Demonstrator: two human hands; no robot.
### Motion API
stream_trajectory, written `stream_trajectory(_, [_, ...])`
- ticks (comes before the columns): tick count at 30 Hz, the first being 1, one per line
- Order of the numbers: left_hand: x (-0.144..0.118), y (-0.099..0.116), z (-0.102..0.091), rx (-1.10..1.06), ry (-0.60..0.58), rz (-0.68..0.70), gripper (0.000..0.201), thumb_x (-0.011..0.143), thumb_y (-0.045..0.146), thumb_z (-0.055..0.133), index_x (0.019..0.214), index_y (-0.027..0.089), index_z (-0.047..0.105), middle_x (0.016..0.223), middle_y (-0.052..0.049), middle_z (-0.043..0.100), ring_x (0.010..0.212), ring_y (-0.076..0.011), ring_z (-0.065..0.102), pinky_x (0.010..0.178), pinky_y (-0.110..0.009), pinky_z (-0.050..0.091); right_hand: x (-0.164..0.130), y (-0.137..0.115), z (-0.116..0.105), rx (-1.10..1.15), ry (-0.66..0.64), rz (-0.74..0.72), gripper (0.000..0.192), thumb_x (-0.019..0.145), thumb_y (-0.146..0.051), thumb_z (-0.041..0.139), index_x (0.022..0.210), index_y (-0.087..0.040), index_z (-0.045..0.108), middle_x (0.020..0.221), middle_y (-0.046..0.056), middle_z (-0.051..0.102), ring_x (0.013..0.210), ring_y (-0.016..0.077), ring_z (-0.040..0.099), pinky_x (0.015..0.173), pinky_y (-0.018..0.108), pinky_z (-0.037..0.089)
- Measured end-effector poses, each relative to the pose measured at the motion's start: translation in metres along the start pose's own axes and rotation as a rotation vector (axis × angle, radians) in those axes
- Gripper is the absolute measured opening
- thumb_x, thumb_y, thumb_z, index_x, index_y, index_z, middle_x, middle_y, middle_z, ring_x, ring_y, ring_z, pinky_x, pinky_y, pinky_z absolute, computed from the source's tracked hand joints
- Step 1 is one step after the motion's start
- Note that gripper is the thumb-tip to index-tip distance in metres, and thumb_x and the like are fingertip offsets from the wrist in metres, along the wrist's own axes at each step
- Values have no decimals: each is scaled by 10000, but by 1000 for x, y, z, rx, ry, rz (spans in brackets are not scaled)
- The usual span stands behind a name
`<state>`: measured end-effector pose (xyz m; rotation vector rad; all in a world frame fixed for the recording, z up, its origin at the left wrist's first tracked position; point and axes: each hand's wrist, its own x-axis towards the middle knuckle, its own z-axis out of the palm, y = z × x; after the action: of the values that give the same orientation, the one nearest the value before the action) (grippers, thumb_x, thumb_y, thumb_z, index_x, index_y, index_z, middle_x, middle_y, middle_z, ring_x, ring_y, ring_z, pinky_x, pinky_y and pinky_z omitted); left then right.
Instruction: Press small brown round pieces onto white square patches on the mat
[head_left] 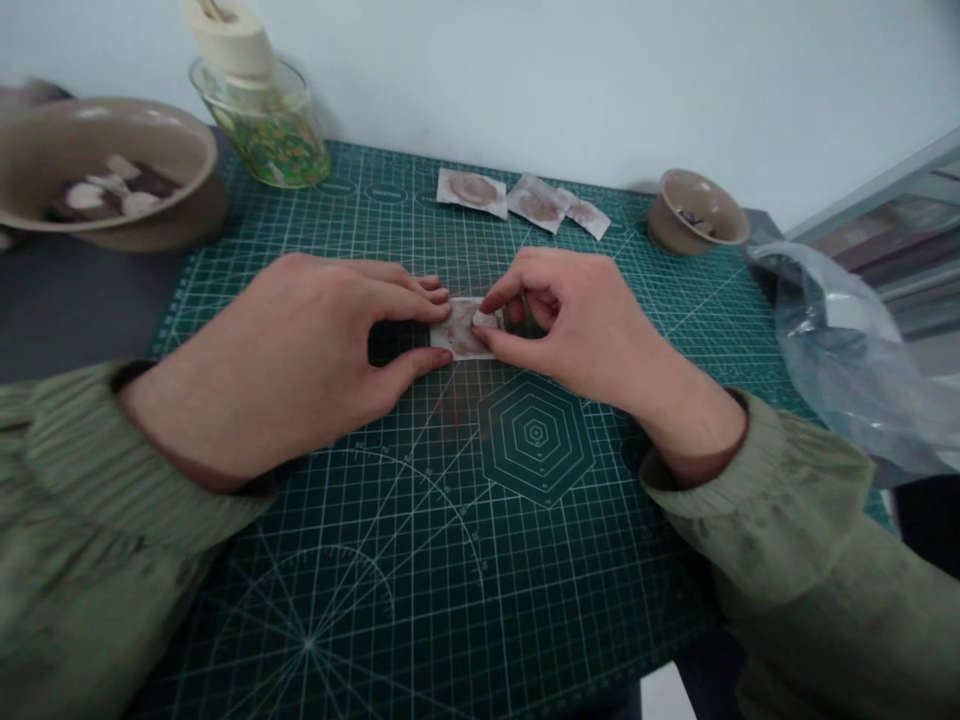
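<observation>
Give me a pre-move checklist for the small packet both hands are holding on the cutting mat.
1. Left hand pinches the packet: ok.
2. Right hand grips its other end: ok.
3. Packet low over the cutting mat, touching or not: cannot tell.
4. Packet sealed: cannot tell.
5. Three other packets lie apart, near the far edge: ok.
6. Small bowl and plastic bag away from the hands: ok.

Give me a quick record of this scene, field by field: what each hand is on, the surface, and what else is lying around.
left hand: fingertips pinch the left edge of the small packet
right hand: thumb and forefinger pinch the packet's right end
surface: green cutting mat
behind the hands: three similar packets in a row
left: large bowl with pale pieces; glass jar
right: small bowl; clear plastic bag
</observation>
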<state>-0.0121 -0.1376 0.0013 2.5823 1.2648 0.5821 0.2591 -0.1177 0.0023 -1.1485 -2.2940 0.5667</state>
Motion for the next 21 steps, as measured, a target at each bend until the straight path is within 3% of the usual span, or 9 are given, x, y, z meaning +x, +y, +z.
stream_trajectory(2, [-1, -1, 0, 10, 13, 21, 426, 1160, 592, 652, 1416, 355, 896, 1523, -6, 877, 1362, -386, 867, 1254, -616, 685, 1, 0, 2, 6, 31, -17, 80, 988, -255, 903, 989, -248, 823, 955, 47, 766, 851, 241, 690, 807, 433, 536])
stream_trajectory(6, [-3, -7, 4, -15, 49, 58, 382, 1140, 558, 699, 1381, 348, 907, 1492, -16, 891, 1334, -376, 884, 1239, -592, 716, 1, 0, 4, 78, -36, -73, 61, 971, -243, 879, 1009, -225, 834, 921, 13, 745, 774, 190, 628, 752, 377, 494])
stream_trajectory(10, [-2, -10, 8, -15, 61, 79, 344, 1108, 500, 744, 1369, 351, 912, 1477, -19, 897, 1327, -352, 889, 1268, -563, 719, 1, 1, 5, 35, 74, -55, 54, 960, -228, 865, 976, -198, 823, 918, 18, 736, 772, 177, 606, 754, 362, 471])
stream_trajectory(13, [-1, -10, 8, -19, 50, 78, 351, 1109, 486, 750, 1384, 341, 912, 1480, -37, 895, 1328, -356, 891, 1278, -570, 718, 1, 2, 6, 102, 8, -108, 66, 979, -256, 860, 1007, -198, 846, 893, 1, 714, 737, 164, 589, 722, 348, 450])
stream_trajectory(18, [-1, -9, 6, -33, 56, 73, 337, 1101, 451, 771, 1370, 314, 921, 1463, -57, 899, 1313, -351, 897, 1279, -567, 717, 1, 1, 6, 44, 84, -20, 80, 957, -218, 895, 970, -194, 820, 903, 8, 729, 771, 171, 613, 752, 347, 460])
stream_trajectory(21, [0, -9, 6, -46, 49, 51, 337, 1102, 487, 775, 1361, 332, 924, 1471, -55, 896, 1329, -358, 893, 1280, -581, 717, 0, 0, 6, 111, 8, -59, 79, 967, -231, 884, 1024, -193, 846, 912, 1, 731, 761, 165, 621, 735, 334, 464])
